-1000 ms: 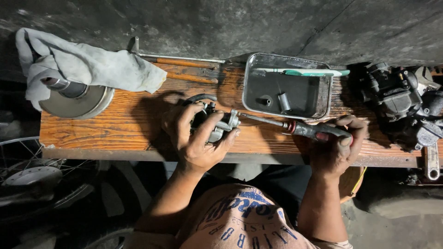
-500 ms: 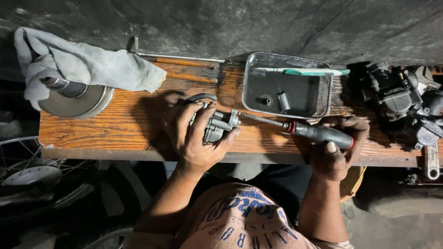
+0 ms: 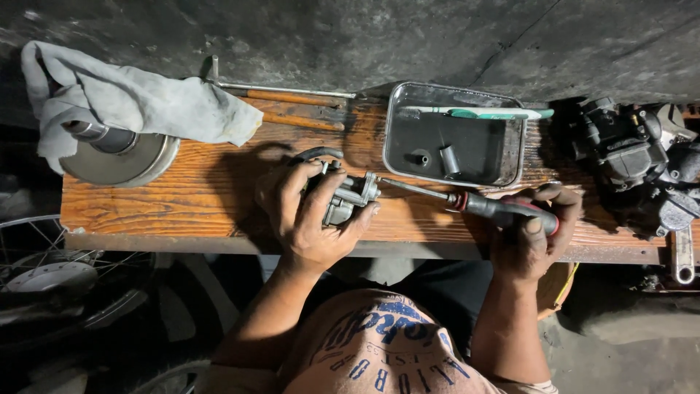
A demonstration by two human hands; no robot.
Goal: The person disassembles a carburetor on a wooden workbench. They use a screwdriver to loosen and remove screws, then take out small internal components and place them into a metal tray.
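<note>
My left hand [image 3: 310, 219] grips a small grey metal engine part [image 3: 348, 198], with a black hose curving from its top, on the wooden bench [image 3: 182, 201]. My right hand [image 3: 529, 237] is closed around the dark handle of a screwdriver [image 3: 481, 206]. The screwdriver's thin shaft runs left and its tip meets the right side of the metal part. Both hands rest near the bench's front edge.
A metal tray [image 3: 510, 171] behind the screwdriver holds two small sockets and a green-handled brush [image 3: 485, 113]. A grey rag [image 3: 138, 102] drapes over a round metal drum [image 3: 117, 157] at the left. Dark engine parts [image 3: 634, 157] and a wrench [image 3: 683, 255] lie right. A spoked wheel [image 3: 44, 270] sits below left.
My left fingers have shifted on the metal part, and my right hand has turned slightly on the screwdriver handle. The tip stays at the part.
</note>
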